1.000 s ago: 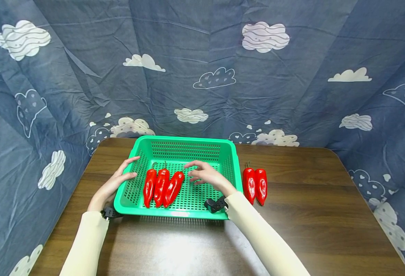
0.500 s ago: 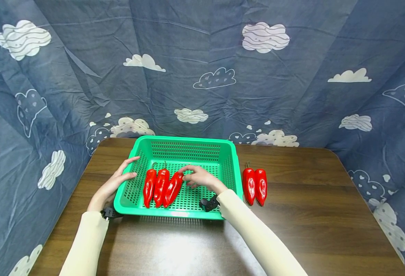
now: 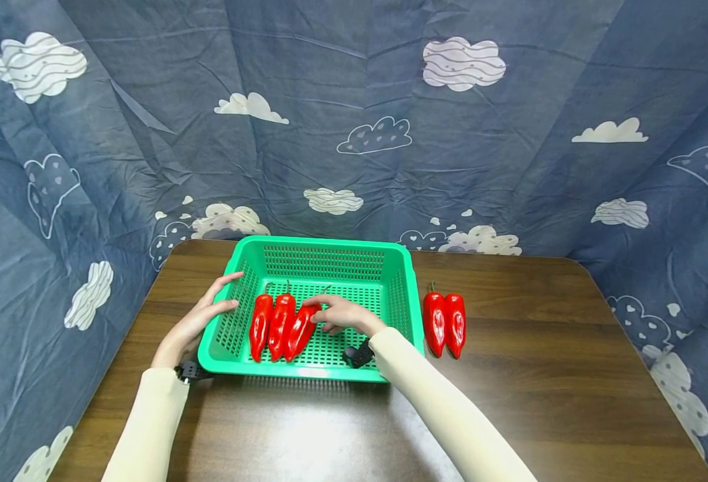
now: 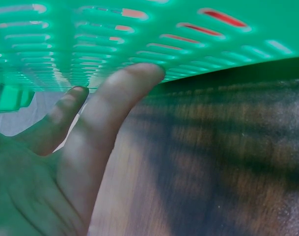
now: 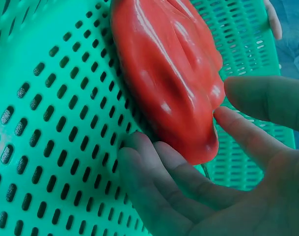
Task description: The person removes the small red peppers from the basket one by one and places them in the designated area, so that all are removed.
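Three red peppers lie side by side in a green basket point(image 3: 329, 242). My right hand point(image 3: 343, 313) holds the stem end of the rightmost one, a shiny red pepper point(image 3: 296, 338). Up close in the right wrist view, thumb and fingers curve round both sides of this pepper point(image 5: 164, 73), its stem partly hidden by them. At the basket's left side is my left hand point(image 3: 192, 327), fingers and thumb spread near the rim. The left wrist view shows its fingers point(image 4: 102, 108) stretched against the slotted outer wall.
Two more red peppers point(image 3: 435, 325) lie together on the wooden table point(image 3: 546, 361), just right of the basket. A dark blue curtain point(image 3: 354, 87) with cloud prints hangs behind and along both sides.
My right hand has moved left and slightly down onto the rightmost pepper in the basket. That pepper's stem end has shifted slightly. The left hand stays put.
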`<state>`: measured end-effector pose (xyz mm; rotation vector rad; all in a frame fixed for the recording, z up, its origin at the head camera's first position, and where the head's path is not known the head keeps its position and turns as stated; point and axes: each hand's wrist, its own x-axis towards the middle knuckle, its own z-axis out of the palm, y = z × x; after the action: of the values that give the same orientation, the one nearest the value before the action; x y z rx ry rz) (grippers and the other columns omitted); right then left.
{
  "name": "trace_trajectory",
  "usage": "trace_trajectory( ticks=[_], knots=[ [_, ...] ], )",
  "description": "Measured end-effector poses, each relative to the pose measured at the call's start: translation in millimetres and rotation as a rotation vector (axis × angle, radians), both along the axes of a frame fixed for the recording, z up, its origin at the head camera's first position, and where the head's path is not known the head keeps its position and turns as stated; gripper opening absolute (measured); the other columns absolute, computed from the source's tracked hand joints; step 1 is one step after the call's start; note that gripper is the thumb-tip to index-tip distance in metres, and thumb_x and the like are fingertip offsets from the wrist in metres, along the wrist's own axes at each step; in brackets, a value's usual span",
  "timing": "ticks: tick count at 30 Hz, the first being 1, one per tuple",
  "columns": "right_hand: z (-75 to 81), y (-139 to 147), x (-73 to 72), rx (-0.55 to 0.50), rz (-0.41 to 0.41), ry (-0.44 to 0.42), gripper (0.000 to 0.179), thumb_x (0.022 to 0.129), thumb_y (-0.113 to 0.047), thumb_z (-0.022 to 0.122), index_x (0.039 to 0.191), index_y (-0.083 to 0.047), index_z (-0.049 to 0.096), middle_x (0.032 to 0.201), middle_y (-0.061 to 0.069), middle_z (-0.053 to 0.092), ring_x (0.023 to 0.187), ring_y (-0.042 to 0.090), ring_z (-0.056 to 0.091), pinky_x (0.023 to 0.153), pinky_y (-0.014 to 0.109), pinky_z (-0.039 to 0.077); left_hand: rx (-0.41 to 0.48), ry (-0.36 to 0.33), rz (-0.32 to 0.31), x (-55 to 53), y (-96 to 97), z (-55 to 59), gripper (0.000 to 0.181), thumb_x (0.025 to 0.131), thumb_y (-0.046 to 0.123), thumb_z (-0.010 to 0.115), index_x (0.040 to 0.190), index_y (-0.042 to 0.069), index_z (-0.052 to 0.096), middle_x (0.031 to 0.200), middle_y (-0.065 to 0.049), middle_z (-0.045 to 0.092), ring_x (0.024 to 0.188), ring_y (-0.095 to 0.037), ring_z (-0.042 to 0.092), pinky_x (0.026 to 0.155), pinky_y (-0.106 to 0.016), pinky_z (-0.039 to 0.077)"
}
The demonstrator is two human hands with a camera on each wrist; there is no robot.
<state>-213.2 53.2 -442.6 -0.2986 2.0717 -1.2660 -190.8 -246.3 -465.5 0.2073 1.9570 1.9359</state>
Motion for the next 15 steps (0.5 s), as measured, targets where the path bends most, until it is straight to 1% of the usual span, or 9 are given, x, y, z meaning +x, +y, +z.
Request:
trace_trajectory(
  ticks=[3,8,12,15],
  knots=[
    [0.7,-2.6,-0.4,0.01,0.015,-0.006,0.049,0.093,-0.007,0.055,0.141,-0.01,0.048,0.12,0.009,0.052,0.08,0.028,0.057,0.077,0.041,0.052,-0.006,0.004,-0.001,-0.5,-0.4,0.0,0.057,0.099,0.016,0.048,0.149,0.026,0.023,0.15,-0.014,0.008,0.112,-0.038,0.045,0.083,-0.045,0.049],
    [0.3,-4.0,-0.8,-0.002,0.035,-0.012,0.05,0.091,-0.004,0.054,0.141,-0.01,0.048,0.099,0.007,0.054,0.07,0.02,0.045,0.071,0.036,0.047,-0.005,0.01,-0.001,-0.8,-0.2,-0.7,0.057,0.099,0.016,0.048,0.149,0.026,0.023,0.151,-0.013,0.007,0.112,-0.038,0.045,0.083,-0.046,0.049],
    [-0.8,-3.9,-1.0,-0.033,0.02,0.015,0.047,0.091,-0.001,0.053,0.138,-0.007,0.051,0.091,0.006,0.055,0.075,0.019,0.048,0.074,0.038,0.049,-0.009,0.01,0.007,-0.2,-0.1,-0.6,0.057,0.099,0.016,0.048,0.149,0.027,0.024,0.151,-0.011,0.006,0.112,-0.038,0.044,0.083,-0.045,0.049],
    [-0.9,-4.0,-0.6,-0.057,-0.008,0.048,0.047,0.088,0.003,0.054,0.135,-0.004,0.054,0.092,0.006,0.056,0.077,0.017,0.05,0.073,0.034,0.05,-0.007,0.006,0.007,0.5,-0.1,-0.4,0.056,0.099,0.016,0.047,0.149,0.027,0.024,0.151,-0.012,0.005,0.111,-0.038,0.046,0.082,-0.046,0.049]
  ],
)
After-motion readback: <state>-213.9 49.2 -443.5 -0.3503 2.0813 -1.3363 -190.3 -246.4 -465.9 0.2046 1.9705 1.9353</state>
